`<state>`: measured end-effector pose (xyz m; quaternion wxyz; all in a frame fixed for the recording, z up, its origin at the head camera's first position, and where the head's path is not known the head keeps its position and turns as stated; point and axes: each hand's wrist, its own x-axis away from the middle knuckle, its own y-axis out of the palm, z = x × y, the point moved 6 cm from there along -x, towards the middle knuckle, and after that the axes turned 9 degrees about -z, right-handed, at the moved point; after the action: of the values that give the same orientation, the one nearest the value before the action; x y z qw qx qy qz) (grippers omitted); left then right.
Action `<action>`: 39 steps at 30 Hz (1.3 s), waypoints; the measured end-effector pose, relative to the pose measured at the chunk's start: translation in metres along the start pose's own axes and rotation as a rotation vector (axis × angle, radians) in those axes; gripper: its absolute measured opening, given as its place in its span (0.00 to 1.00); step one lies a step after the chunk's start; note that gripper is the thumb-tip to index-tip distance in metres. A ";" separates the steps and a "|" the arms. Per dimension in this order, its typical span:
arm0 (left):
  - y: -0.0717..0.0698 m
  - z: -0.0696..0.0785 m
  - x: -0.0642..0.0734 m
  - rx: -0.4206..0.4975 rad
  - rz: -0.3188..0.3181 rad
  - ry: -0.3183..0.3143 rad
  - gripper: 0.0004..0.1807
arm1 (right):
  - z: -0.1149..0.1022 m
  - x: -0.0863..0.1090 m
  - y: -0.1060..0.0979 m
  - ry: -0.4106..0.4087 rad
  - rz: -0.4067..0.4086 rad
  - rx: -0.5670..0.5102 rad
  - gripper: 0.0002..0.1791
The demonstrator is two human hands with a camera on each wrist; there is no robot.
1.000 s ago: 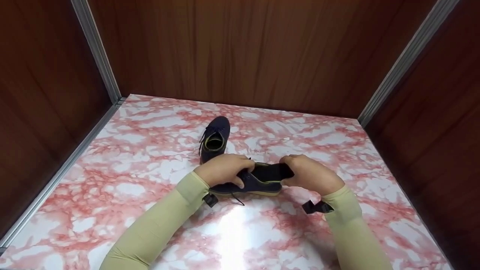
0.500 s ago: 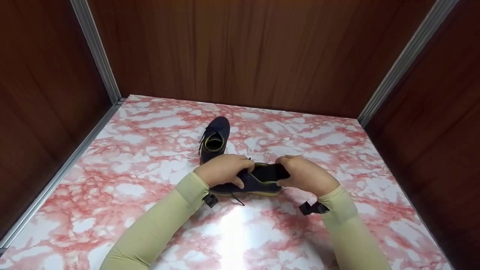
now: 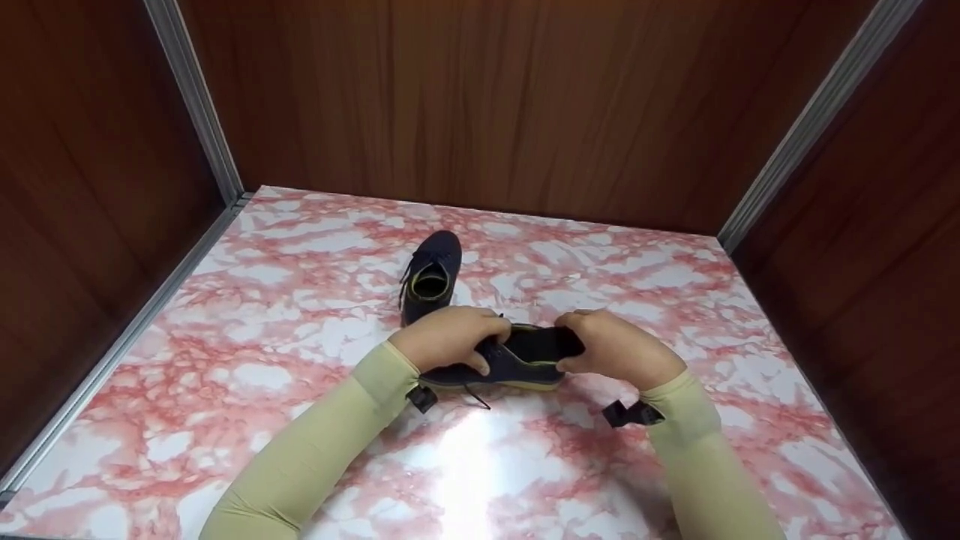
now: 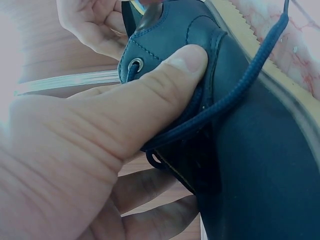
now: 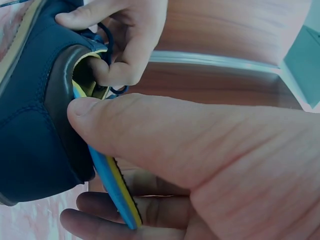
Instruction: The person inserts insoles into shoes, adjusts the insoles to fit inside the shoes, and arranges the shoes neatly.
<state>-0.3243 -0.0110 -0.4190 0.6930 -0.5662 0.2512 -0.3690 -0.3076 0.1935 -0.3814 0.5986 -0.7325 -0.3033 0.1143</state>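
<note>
A navy lace-up shoe with a tan sole lies sideways on the table, toe to the left. My left hand grips it over the lacing, thumb on the near eyelet flap and a finger inside the opening. At the heel, my right hand pinches an insole, dark on top with a blue and yellow edge. The insole's front part is inside the shoe, while its heel end slants up out of the collar. A loose navy lace trails over the shoe's side.
The matching shoe stands just behind, toe pointing away, its laces hanging left. Red-and-white marbled tabletop surrounds both shoes. Brown wood-grain panels with grey metal strips enclose the back and sides.
My right hand shifted slightly left with the insole, then a little back to the right. The left hand and both shoes have stayed in place.
</note>
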 end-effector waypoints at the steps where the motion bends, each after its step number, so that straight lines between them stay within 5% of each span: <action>1: 0.000 0.000 0.000 0.000 0.004 0.003 0.23 | 0.000 0.001 0.000 0.005 0.001 -0.010 0.23; 39: 0.000 0.000 0.000 -0.010 0.012 0.007 0.24 | 0.003 0.006 -0.008 -0.045 0.046 0.034 0.20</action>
<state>-0.3248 -0.0110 -0.4190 0.6916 -0.5668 0.2587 -0.3654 -0.3066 0.1998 -0.3737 0.6011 -0.7263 -0.2978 0.1496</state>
